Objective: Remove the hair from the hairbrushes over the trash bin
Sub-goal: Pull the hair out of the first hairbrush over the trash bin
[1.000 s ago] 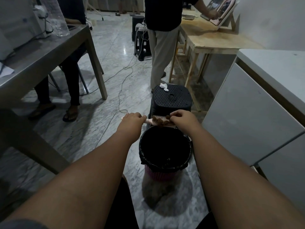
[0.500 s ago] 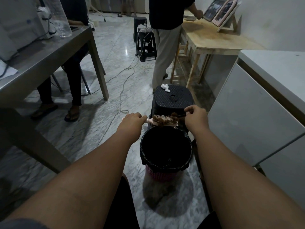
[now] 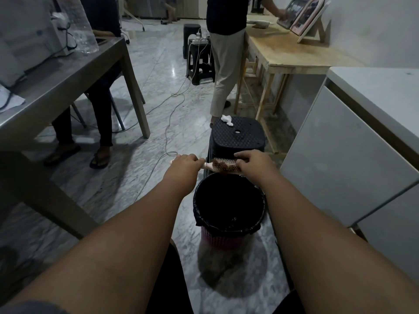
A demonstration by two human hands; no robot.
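Left hand (image 3: pixel 184 165): hairbrush (image 3: pixel 223 166) handle was gripped | right hand (image 3: pixel 251 165): bristles were pinched, fingers curled | hair (image 3: pixel 221 166): tangled, above trash bin (image 3: pixel 229 225)

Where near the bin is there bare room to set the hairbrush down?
Stool top right of the tissue is bare, as is the white counter on the right. The grey table's far end is crowded with a bottle and white appliance.

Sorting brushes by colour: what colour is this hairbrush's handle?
Pale pink; the hairbrush handle shows best in the head view, beside the left hand.
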